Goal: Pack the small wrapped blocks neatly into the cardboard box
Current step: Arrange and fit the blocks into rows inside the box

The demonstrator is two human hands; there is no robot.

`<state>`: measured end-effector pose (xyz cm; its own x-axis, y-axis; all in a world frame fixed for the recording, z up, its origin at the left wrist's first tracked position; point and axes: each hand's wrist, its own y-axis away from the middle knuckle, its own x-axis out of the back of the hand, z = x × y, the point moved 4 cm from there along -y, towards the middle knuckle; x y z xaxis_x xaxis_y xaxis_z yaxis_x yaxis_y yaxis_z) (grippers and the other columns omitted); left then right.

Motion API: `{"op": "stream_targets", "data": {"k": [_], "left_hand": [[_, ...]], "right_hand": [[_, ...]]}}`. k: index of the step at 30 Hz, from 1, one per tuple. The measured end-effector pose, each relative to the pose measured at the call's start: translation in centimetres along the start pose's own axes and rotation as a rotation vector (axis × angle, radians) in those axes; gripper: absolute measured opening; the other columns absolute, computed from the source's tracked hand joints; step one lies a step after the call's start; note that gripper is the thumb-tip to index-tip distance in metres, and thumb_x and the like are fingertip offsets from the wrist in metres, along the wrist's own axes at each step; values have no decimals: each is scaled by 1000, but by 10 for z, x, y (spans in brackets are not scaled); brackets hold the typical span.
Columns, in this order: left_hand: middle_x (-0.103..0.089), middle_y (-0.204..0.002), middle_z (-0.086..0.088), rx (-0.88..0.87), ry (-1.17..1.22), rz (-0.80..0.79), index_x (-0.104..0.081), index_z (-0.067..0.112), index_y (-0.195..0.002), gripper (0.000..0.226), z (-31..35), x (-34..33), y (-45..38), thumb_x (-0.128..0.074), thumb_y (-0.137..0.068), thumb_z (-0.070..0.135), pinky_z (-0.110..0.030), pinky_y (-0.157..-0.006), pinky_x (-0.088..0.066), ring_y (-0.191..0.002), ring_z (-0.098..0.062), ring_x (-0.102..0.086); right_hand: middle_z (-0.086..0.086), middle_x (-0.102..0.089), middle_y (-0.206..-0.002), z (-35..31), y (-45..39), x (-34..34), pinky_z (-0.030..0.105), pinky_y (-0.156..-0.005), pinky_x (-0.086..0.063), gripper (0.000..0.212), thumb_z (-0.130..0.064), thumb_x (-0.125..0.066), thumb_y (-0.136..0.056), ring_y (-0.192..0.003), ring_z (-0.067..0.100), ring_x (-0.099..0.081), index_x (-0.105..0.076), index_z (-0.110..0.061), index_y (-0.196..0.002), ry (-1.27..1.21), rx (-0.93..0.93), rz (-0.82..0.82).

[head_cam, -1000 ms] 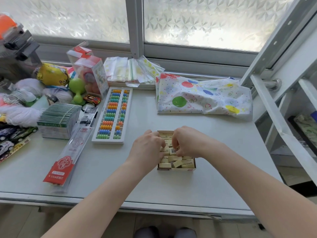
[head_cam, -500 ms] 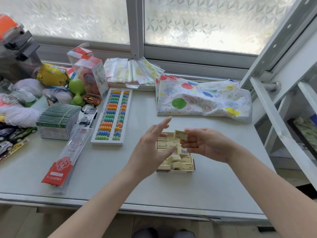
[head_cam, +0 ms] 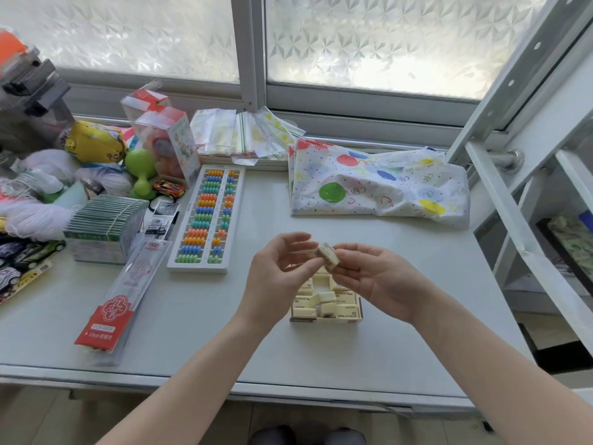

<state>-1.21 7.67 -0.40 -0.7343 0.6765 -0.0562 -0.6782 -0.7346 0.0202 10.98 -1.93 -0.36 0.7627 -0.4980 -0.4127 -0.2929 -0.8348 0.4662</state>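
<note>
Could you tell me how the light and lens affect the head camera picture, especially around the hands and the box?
Head view: backlit by the frosted window, which is blown out in patches; wide-angle bending at the edges; soft glare on the table; the wrapped block between both hands is slightly soft, its print unreadable; the cardboard box sits in the hands' shade.

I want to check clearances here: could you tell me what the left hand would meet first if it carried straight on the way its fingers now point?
Almost at once, the wrapped block held in the right hand: the left hand points its fingers right toward it, and its thumb already seems to touch it, though depth is unclear.
</note>
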Motion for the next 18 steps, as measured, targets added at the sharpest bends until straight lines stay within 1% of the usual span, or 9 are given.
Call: {"op": "stream_targets", "data": {"k": [3,5,8,11,12,13,15,16,18], "left_hand": [[-73,-93,-7,61,94,37,-70,17,-95,21,-3,-6,6,-72,-77,5,-23,-82,-54,-87,-13,-68],[-73,-96,-4,53,75,1,-69,21,-102,31,-3,-11,11,-74,-76,6,-21,-82,-54,-87,-9,-68],[-72,-94,12,-5,-71,-75,-65,29,-108,40,-2,-10,12,-73,-77,4,-17,-84,-53,-87,0,-67],[-71,-99,12,-30,-208,-142,-64,30,-113,42,-2,-3,8,-71,-80,7,-23,-89,-53,-94,-1,-68],[-72,-98,10,-32,-239,-143,-65,28,-114,40,-1,-1,5,-71,-80,7,-26,-88,-54,-94,-3,-68],[-73,-95,8,-18,-240,-146,-66,25,-113,38,-1,1,3,-70,-81,5,-27,-85,-55,-91,-5,-69],[-74,-83,8,80,-156,-200,-68,17,-109,33,-3,1,-2,-64,-83,-3,-24,-75,-58,-77,-5,-69],[-73,-78,7,144,-110,-247,-68,9,-110,30,-4,1,-3,-61,-84,-5,-21,-71,-58,-71,-5,-68],[-72,-76,2,237,-83,-338,-65,1,-111,27,-3,-2,-5,-58,-86,-5,-19,-70,-58,-67,-6,-67]], "right_hand": [[14,-69,-84,9,5,-7,22,-69,-59,18,-6,-65,-68,-70,17,-71,-61,-3,-85,-100,85,65],[15,-68,-83,16,8,-11,23,-68,-60,17,-7,-67,-66,-70,18,-71,-58,-5,-79,-162,113,111],[13,-73,-83,23,12,-12,24,-66,-59,14,-10,-68,-68,-73,19,-72,-59,-7,-79,-184,95,128],[11,-74,-82,20,16,-9,27,-73,-60,8,-6,-66,-74,-74,19,-72,-63,-5,-82,-83,69,115],[12,-73,-82,18,17,-8,28,-74,-60,6,0,-65,-78,-74,20,-72,-63,-5,-82,6,72,122],[13,-73,-83,13,19,-6,28,-73,-60,9,3,-64,-80,-73,19,-72,-63,-5,-82,179,108,151],[5,-70,-89,-4,24,-2,28,-70,-57,19,2,-69,-76,-74,13,-69,-63,-13,-86,688,315,255],[-1,-67,-95,-13,26,-5,26,-71,-56,27,-2,-72,-73,-79,9,-66,-63,-18,-93,912,448,255],[-8,-62,-104,-21,27,-16,20,-75,-52,36,-8,-73,-75,-88,8,-62,-65,-24,-107,1222,620,104]]}}
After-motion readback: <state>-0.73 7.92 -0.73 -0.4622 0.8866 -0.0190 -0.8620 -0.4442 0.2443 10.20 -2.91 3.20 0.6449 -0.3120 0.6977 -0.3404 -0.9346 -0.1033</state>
